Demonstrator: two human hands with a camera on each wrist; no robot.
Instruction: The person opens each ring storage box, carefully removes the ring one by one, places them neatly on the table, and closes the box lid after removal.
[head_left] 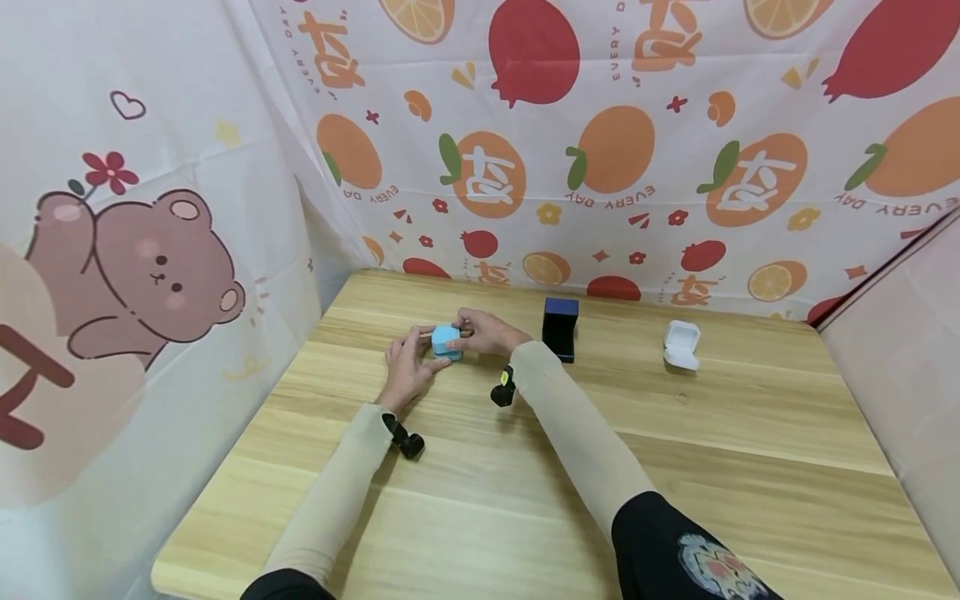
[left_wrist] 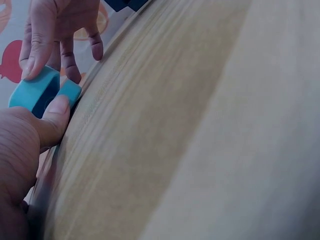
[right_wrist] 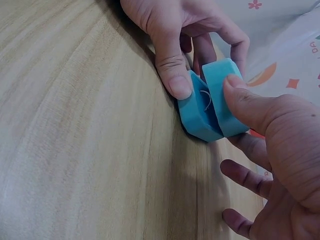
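Note:
A small turquoise ring box [head_left: 447, 342] stands at the left of the table, held by both hands. Its lid [right_wrist: 225, 90] is partly raised over the base [right_wrist: 197, 112], and a thin ring [right_wrist: 206, 100] shows in the gap. My left hand [head_left: 407, 369] grips the base, its thumb [left_wrist: 59, 111] at the lower front edge. From the other side my right hand [head_left: 491, 333] pinches the lid between thumb and fingers, while its other fingers spread outward in the right wrist view.
A dark navy box [head_left: 561, 329] stands open to the right of my right hand. Farther right is an open white ring box [head_left: 682, 346], and a thin ring [head_left: 682, 398] lies on the wooden table [head_left: 525, 517] in front of it. Printed cloth [head_left: 547, 150] hangs behind.

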